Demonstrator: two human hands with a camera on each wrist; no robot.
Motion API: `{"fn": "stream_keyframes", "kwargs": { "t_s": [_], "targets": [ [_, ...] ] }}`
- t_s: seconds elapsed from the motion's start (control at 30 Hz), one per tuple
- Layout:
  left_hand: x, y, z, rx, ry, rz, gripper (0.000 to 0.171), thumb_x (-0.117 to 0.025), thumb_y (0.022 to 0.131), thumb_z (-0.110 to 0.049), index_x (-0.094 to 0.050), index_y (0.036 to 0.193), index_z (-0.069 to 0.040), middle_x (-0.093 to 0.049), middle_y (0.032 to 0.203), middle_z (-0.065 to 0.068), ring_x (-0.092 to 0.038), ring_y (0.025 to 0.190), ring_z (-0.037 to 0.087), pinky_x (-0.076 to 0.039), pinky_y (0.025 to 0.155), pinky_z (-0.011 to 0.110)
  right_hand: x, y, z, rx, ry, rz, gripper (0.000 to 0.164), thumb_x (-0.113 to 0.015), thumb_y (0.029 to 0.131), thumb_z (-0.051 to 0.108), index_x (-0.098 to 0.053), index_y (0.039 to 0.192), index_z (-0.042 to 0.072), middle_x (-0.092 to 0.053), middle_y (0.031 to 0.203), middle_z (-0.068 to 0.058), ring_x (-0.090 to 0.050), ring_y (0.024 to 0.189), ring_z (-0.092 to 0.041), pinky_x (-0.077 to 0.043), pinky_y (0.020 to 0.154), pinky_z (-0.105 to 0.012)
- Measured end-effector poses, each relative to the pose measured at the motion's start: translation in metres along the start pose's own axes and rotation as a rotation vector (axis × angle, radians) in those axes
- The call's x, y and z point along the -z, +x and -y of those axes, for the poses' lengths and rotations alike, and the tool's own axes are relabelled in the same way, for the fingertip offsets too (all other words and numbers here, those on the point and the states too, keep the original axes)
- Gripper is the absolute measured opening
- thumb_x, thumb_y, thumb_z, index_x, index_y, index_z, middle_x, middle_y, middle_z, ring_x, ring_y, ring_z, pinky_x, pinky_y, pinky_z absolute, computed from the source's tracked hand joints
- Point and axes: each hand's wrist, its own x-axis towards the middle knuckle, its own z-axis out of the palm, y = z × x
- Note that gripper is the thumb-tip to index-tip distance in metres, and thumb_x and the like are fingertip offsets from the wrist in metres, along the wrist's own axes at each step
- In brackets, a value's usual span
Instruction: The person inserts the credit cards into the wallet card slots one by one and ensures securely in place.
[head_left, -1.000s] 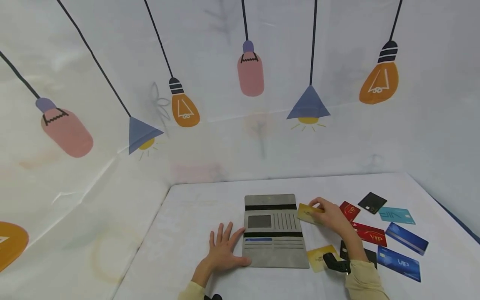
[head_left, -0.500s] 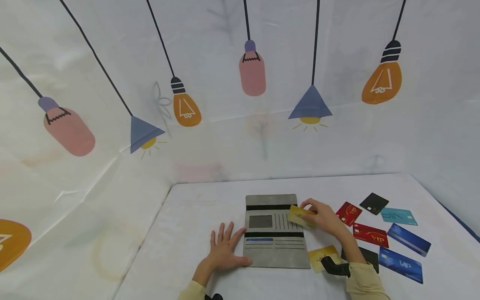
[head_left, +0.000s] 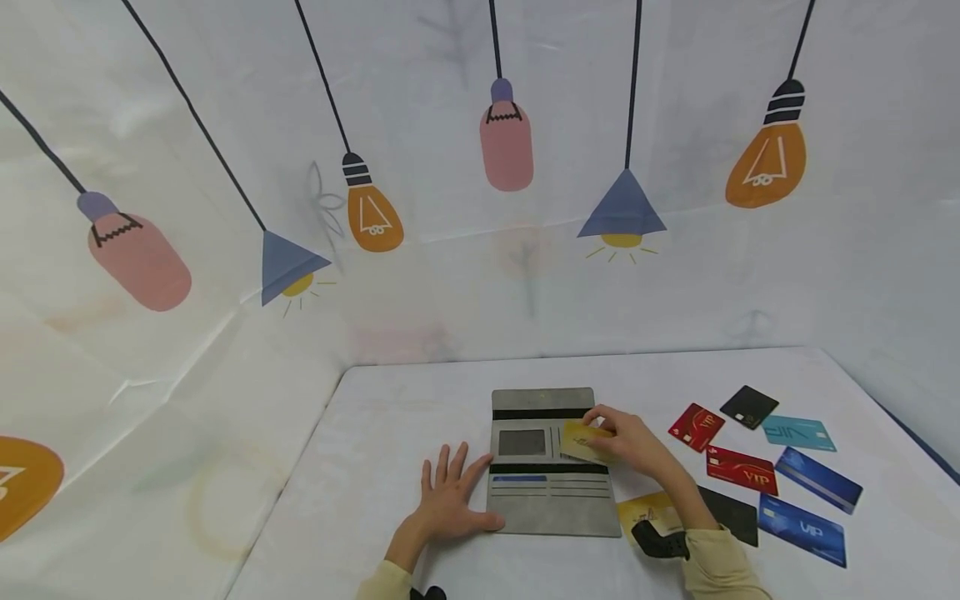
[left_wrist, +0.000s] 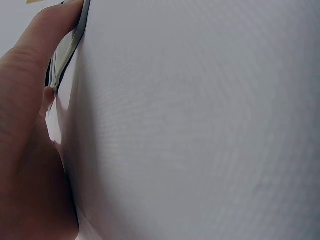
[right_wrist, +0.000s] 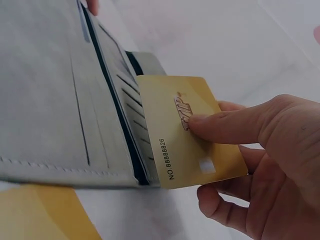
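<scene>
An unfolded grey wallet [head_left: 551, 515] lies on the white table, with slit pockets and black bands. My left hand [head_left: 452, 502] is flat with fingers spread at its left edge; the thumb and a fingertip touch that edge. In the left wrist view the thumb [left_wrist: 50, 35] rests on the wallet's rim. My right hand [head_left: 637, 446] pinches a gold VIP card [right_wrist: 162, 115] between thumb and fingers. The card is tilted over the upper right slots [right_wrist: 134, 107], its leading edge close to them; whether it touches cannot be told. A blue strip [head_left: 520, 478] shows in a lower-left slot.
Another gold card [head_left: 647, 507] lies by the wallet's lower right corner, partly under the right forearm. Farther right are red cards [head_left: 741, 470], black cards [head_left: 750, 407], a teal card [head_left: 799, 433] and blue cards [head_left: 802, 529]. A lamp-patterned sheet [head_left: 465, 292] stands behind the table.
My right hand has carried the gold card leftward from beside the wallet to over its upper right slots. The left hand keeps its place on the wallet's edge.
</scene>
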Motion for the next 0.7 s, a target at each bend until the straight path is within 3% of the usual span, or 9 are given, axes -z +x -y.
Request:
{"fn": "stream_keyframes", "kwargs": {
  "t_s": [0.43, 0.57, 0.7],
  "targets": [
    [0.005, -0.001, -0.001, -0.033, -0.018, -0.013, 0.096, -0.07, 0.074, -0.067, -0.036, 0.152, -0.023, -0.017, 0.162, 0.021, -0.002, 0.148, 0.049, 0.003, 0.111, 0.071, -0.036, 0.007, 0.023, 0.094, 0.029, 0.03, 0.02, -0.068, 0.093, 0.016, -0.063, 0.112, 0.016, -0.063, 0.083, 0.004, -0.05, 0.067, -0.009, -0.043, 0.059, -0.024],
    [0.004, -0.001, 0.0, -0.027, -0.007, -0.019, 0.095, -0.069, 0.074, -0.067, -0.036, 0.152, -0.025, -0.019, 0.162, 0.02, -0.004, 0.148, 0.048, 0.0, 0.112, 0.071, -0.053, 0.01, 0.037, 0.144, 0.041, 0.012, 0.019, -0.067, 0.094, 0.016, -0.063, 0.112, 0.018, -0.068, 0.094, 0.002, -0.058, 0.077, -0.01, -0.049, 0.067, -0.027],
    [0.003, -0.002, -0.001, -0.023, -0.01, -0.019, 0.095, -0.069, 0.074, -0.067, -0.036, 0.152, -0.025, -0.019, 0.162, 0.02, -0.004, 0.149, 0.048, 0.0, 0.112, 0.071, -0.067, 0.01, 0.05, 0.153, 0.008, -0.021, 0.02, -0.068, 0.093, 0.017, -0.065, 0.113, 0.02, -0.069, 0.109, 0.001, -0.064, 0.093, -0.016, -0.052, 0.08, -0.037]
  ]
}}
